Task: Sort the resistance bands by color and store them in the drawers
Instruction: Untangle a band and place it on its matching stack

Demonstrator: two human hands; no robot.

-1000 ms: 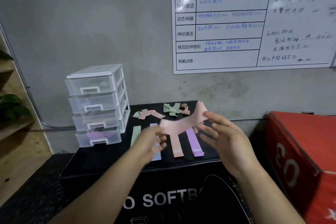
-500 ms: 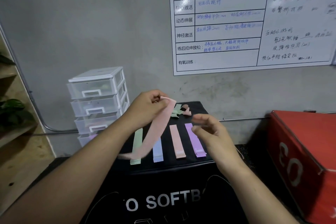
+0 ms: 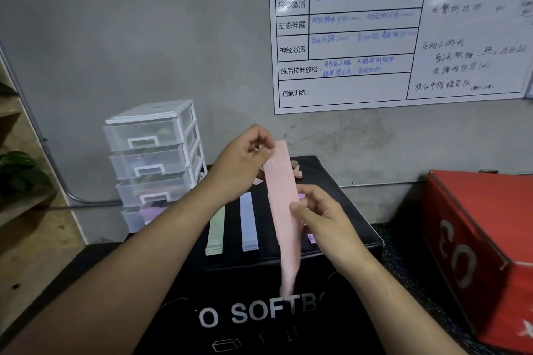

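Observation:
A long pink resistance band (image 3: pixel 284 202) hangs flat in the air above the black soft box (image 3: pixel 354 228). My left hand (image 3: pixel 242 164) pinches its top end. My right hand (image 3: pixel 320 216) pinches its right edge halfway down. On the box lie a green band stack (image 3: pixel 215 232) and a blue band stack (image 3: pixel 248 222); a purple stack (image 3: pixel 311 238) shows only slivers behind my right hand. Loose pink bands (image 3: pixel 297 170) lie at the back of the box. The clear drawer unit (image 3: pixel 153 158) with white frames stands at the left, all drawers closed, purple bands visible in the lowest.
A red box (image 3: pixel 478 253) stands to the right of the black box. A whiteboard (image 3: pixel 403 23) hangs on the grey wall behind. Wooden shelving with a plant (image 3: pixel 17 170) is at the far left.
The pink band went from stretched sideways between both hands to hanging straight down. My left hand rose with its top end, and my right hand came in and took its edge.

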